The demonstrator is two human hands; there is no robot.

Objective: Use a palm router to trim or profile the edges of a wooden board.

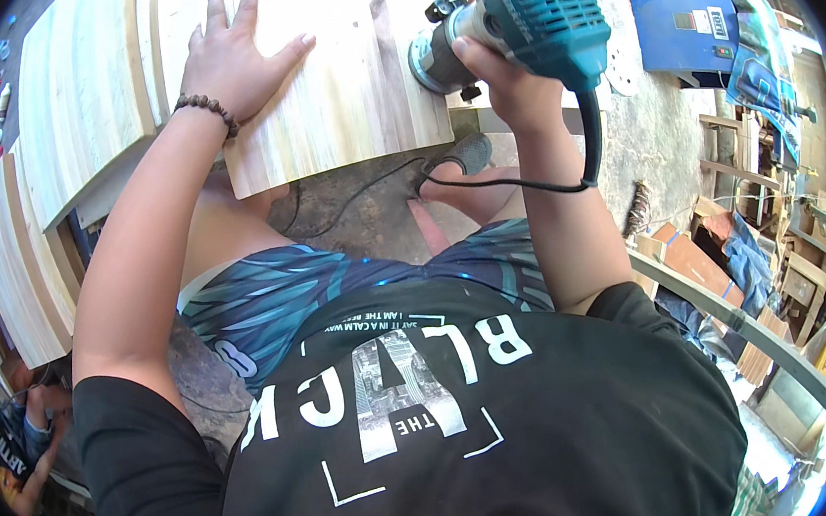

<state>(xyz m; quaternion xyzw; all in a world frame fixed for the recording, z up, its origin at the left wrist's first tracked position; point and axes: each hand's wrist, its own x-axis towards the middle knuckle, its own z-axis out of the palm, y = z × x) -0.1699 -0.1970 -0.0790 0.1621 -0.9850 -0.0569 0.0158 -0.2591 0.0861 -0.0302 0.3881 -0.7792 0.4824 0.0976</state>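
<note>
My left hand (237, 61) lies flat with its fingers spread on a pale wooden board (340, 116), a beaded bracelet round its wrist. In my right hand (516, 84) is a teal and black trim router (541, 22), gripped round its lower body. The router's base sits at the board's right edge; its bit is hidden from view. A black power cord (593, 141) drops from the router's rear end, bends left below my right forearm and runs down toward the floor by my foot.
More pale wooden panels (85, 101) are stacked at the left. A blue box-shaped thing (684, 28) lies on the concrete floor at the right. Wood scraps and cloth (746, 261) are piled beside a curved grey rail (770, 348). Part of another person (23, 445) shows at the lower left.
</note>
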